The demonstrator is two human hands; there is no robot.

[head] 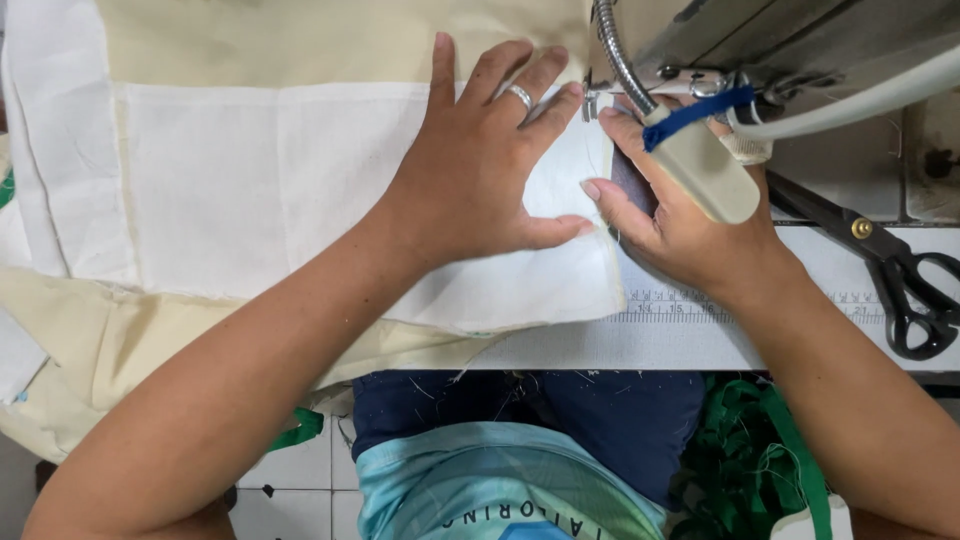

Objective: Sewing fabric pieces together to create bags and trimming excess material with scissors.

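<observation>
My left hand (480, 165), a ring on one finger, lies flat with fingers spread on a white cloth panel (250, 180) that rests on cream fabric (300, 35). My right hand (670, 215) presses the white cloth's right edge with its fingertips, just in front of the sewing machine's needle area (598, 100). A flexible lamp with a cream head and blue band (700, 160) hangs over my right hand and hides part of it. Neither hand grips anything; both press the cloth onto the table.
Black scissors (900, 275) lie on the table to the right. A printed ruler strip (680, 305) runs along the table's front edge. The sewing machine body (800, 50) fills the upper right. Green strips (750, 450) pile below the table, right.
</observation>
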